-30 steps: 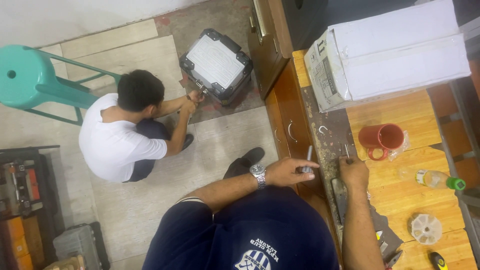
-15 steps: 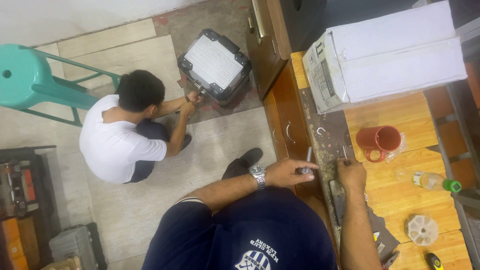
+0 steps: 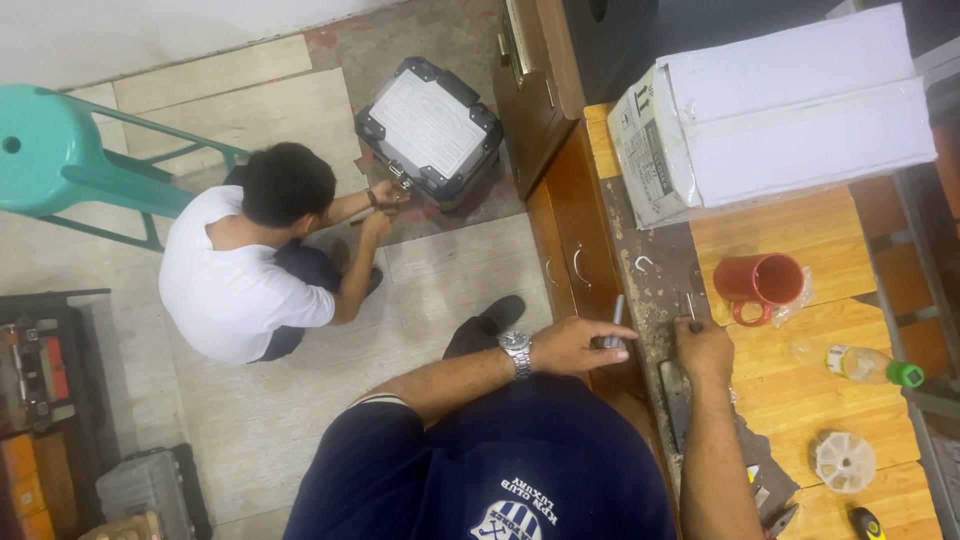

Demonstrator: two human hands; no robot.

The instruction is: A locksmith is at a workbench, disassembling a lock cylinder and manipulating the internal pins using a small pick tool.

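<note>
Metal rod (image 3: 616, 312) (slim, grey), left hand (image 3: 575, 346)

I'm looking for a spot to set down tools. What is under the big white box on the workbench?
The white box rests on the wooden workbench, its near corner over the worn dark strip at the edge. Anything beneath it is covered. Beside it stands a red mug.
</note>
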